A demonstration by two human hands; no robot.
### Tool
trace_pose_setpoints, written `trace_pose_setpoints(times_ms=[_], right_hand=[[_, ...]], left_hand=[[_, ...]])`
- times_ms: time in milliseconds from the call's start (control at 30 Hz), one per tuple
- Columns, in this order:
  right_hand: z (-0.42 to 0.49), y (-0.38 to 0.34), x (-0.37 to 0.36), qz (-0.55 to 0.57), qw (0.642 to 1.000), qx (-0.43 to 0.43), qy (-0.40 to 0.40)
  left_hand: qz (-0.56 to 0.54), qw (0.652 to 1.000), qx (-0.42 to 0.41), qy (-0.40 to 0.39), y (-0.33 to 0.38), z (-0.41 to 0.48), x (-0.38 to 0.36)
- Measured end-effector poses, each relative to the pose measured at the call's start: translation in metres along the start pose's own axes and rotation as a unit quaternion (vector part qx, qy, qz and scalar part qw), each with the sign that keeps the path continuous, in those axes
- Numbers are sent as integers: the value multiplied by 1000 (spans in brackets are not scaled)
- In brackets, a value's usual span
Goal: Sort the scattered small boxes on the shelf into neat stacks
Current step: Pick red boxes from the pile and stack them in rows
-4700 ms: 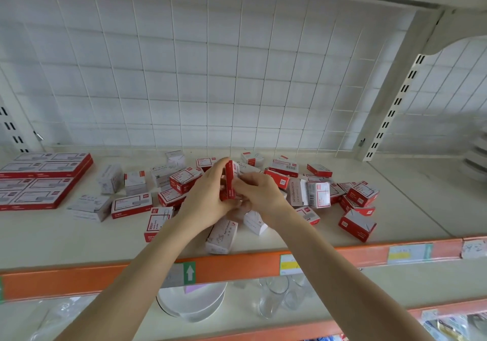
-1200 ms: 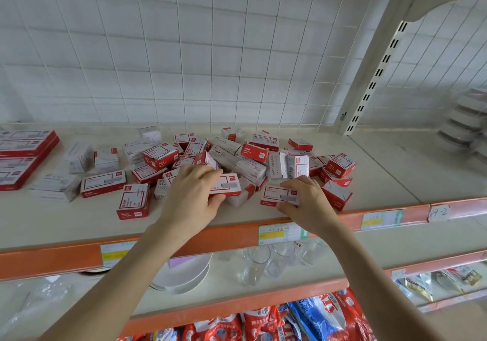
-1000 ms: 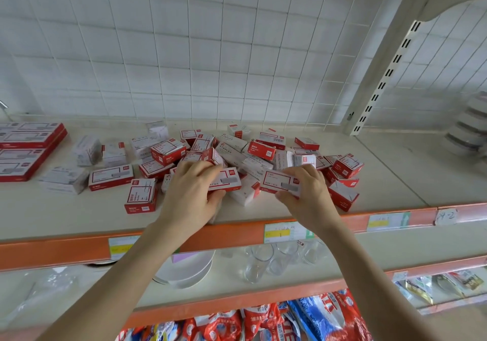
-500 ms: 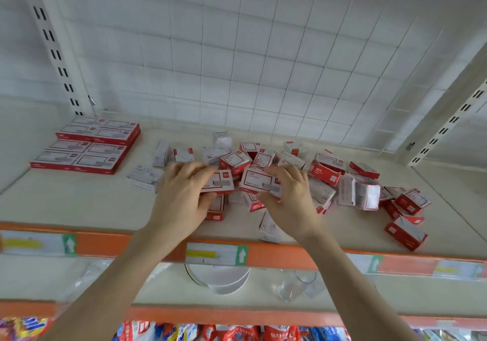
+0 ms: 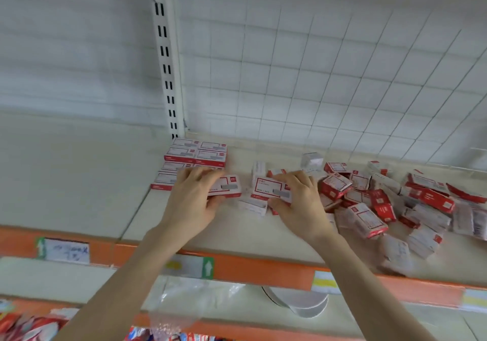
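Orange edging (image 5: 250,269) is seen nearest, run along the front lip of the shelf (image 5: 79,182), with a paper label (image 5: 189,265) fixed to it. Below it, a white dish (image 5: 303,306) is partly seen on the lower level.

Two bare forearms are stretched over the edging. One red-and-white box (image 5: 228,186) is gripped by the left hand (image 5: 193,203), its fingers curled over the top and the thumb tucked at the near side. It is held low, just beside the front of the neat block of boxes (image 5: 196,152); whether it touches the shelf cannot be told. A second box (image 5: 268,188) is pinched by the right hand (image 5: 300,206), with its fingers hooked over the far edge and the thumb pressed to the near edge, and is tilted label-up above a few loose white boxes.

To the right, the scattered boxes (image 5: 395,203) are heaped in disorder, some flat, some on edge, much blurred. Farther back, the neat block is laid in flat rows against the foot of a slotted upright (image 5: 166,64). Behind all, a white wire grid panel (image 5: 316,77) is seen.
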State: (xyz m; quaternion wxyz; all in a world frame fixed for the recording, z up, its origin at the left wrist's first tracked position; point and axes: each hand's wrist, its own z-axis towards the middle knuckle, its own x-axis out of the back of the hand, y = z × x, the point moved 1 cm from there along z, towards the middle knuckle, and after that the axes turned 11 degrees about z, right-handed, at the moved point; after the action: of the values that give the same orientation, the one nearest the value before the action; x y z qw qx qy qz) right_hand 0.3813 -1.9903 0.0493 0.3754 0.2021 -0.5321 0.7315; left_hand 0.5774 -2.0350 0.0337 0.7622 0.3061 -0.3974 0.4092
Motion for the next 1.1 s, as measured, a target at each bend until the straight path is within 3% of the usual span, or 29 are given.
trace_pose_setpoints(times_ms=[133, 500, 867, 1100], right_hand=[[9, -24, -33, 0, 1000, -8, -4], [16, -52, -72, -10, 999, -44, -12], [19, -58, -82, -34, 997, -65, -27], [18, -59, -82, -37, 998, -46, -29]], left_hand=[[-10, 1000, 11, -9, -45, 0, 3], [-43, 987, 73, -133, -116, 17, 4], [-68, 975, 72, -201, -113, 42, 1], [-65, 979, 85, -173, -110, 43, -4]])
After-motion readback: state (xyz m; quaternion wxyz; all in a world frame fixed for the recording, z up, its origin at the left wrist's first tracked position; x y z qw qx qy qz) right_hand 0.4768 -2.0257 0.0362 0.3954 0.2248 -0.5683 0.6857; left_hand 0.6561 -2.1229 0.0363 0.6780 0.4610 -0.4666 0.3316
